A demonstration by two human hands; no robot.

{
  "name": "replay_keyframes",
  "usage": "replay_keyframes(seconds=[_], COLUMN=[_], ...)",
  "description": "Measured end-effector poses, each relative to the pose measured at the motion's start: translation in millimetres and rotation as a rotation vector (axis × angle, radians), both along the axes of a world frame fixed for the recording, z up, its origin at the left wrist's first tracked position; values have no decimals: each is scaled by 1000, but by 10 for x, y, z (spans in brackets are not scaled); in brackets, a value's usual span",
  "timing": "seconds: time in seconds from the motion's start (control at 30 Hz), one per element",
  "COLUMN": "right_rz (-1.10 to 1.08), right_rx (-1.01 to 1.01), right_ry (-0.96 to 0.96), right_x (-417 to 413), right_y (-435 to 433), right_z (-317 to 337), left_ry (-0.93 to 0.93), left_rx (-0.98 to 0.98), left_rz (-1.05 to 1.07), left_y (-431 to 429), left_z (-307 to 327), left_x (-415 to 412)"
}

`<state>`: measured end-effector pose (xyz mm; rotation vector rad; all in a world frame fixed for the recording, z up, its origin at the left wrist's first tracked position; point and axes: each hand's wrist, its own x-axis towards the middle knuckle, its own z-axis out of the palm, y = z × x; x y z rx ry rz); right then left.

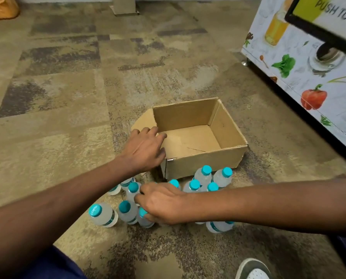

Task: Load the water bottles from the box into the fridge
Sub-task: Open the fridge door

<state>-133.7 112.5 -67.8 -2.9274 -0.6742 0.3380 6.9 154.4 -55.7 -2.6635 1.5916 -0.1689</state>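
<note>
Patchy tan carpet floor [57, 97] lies under the open corrugated cardboard box [226, 125], and a glossy vegetable-printed fridge [301, 81] stands to its right. Clear plastic water bottles [203, 176] with teal caps cluster against its near side. The left hand [146, 148] rests loose-fingered on its left wall. The right hand [164, 204] curls round one bottle [145, 219] there.

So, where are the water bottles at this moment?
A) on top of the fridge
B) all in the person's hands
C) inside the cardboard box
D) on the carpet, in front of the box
D: the box shows a bare bottom, while the water bottles are gathered on the carpet before its near wall.
</note>
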Motion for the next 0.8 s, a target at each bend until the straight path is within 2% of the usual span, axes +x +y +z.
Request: replay_keyframes(seconds=[0.2,0.4,0.67,0.8], right_rz=[-296,-580,-953,-1153], right_rx=[-44,-107,-241,-450], right_ry=[-178,-234,-253,-267], right_x=[-108,-359,-833,-1226], right_y=[-542,-1155,-1865,-2288], right_z=[273,657,1096,1541], left_ry=[118,203,312,418], left_rx=[-182,-290,-376,-368], left_rz=[108,148,53,-50], left_y=[-506,-991,-1732,-2120], left_z=[108,149,387,647], left_x=[-177,-379,-1082,-1672])
